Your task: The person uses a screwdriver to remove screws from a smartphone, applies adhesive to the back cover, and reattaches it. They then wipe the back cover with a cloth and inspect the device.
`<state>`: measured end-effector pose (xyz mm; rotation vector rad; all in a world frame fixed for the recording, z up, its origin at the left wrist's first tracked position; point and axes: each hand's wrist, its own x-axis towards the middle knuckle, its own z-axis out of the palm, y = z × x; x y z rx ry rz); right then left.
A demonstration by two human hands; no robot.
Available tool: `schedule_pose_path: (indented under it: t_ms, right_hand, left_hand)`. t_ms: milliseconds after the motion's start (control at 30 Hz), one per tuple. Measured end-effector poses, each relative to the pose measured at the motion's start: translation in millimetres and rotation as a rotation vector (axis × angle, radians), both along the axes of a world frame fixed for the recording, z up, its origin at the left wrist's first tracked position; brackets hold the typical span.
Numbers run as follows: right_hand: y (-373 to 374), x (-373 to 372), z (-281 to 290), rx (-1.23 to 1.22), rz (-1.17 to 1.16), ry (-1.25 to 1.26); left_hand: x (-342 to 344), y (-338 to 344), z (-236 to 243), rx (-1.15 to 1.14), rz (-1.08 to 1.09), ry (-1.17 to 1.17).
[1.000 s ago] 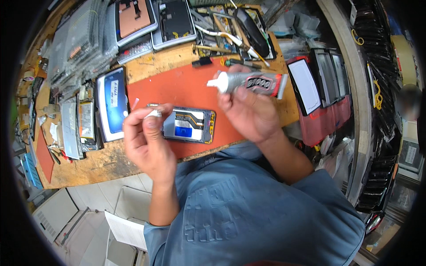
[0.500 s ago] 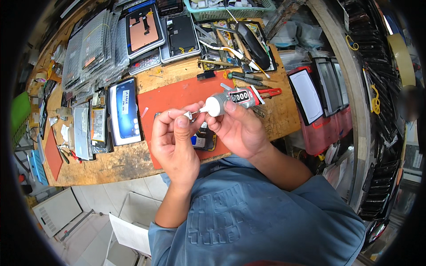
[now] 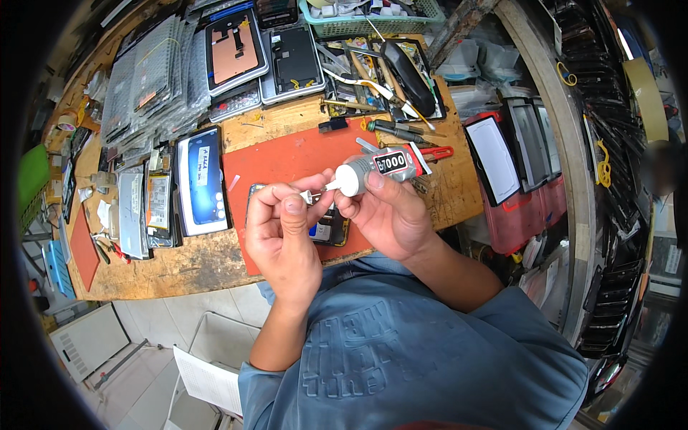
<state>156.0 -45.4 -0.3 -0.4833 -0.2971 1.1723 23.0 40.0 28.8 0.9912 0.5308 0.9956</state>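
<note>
My right hand (image 3: pixel 393 223) grips a grey, red and black glue tube (image 3: pixel 398 163), thumb on top. The tube's white nozzle end (image 3: pixel 347 181) points left, toward my left hand (image 3: pixel 285 233). Pinched between my left thumb and fingers is a small white cap (image 3: pixel 307 197) with a thin pin, close to the nozzle tip. Whether the pin touches the tip I cannot tell. Below both hands an opened phone (image 3: pixel 331 231) lies on the red mat (image 3: pixel 287 154), largely covered by them.
A phone with a blue screen (image 3: pixel 203 180) lies left of the mat. Tablet parts (image 3: pixel 290 61) and bubble-wrapped panels (image 3: pixel 147 72) are stacked behind. Tools and a tool tray (image 3: pixel 369 75) sit at the back right, before a green basket (image 3: pixel 373 26). Red-framed boxes (image 3: pixel 494 161) stand beyond the bench's right edge.
The tube has turned slightly in my right hand, and its nozzle end has dropped a little. The cap in my left hand has shifted slightly down and right.
</note>
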Motion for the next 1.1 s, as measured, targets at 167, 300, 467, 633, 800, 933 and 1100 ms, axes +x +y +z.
schedule_pose_path:
  t_ms: [167, 300, 467, 633, 800, 933, 1100]
  right_hand:
    - [0, 0, 0, -0.013, 0.004, -0.016]
    - [0, -1, -1, -0.021, -0.003, -0.019]
    - [-3, 1, 4, -0.04, -0.035, -0.163]
    - [-8, -9, 11, -0.167, -0.119, -0.447]
    - [-6, -1, -1, -0.076, -0.089, -0.296]
    - [-10, -6, 15, -0.174, -0.089, -0.431]
    - [-3, -4, 2, -0.154, -0.084, -0.428]
  left_hand:
    - [-1, 2, -1, -0.029, -0.005, 0.006]
    - [-1, 1, -2, -0.007, 0.002, 0.014]
    - [-6, 7, -5, 0.024, -0.008, 0.058]
    - [-4, 9, -7, 0.136, -0.051, 0.12]
    - [-5, 6, -9, 0.211, -0.115, 0.154]
    - [-12, 11, -8, 0.117, -0.126, 0.276]
    - [-11, 12, -25, 0.508, 0.039, 0.474]
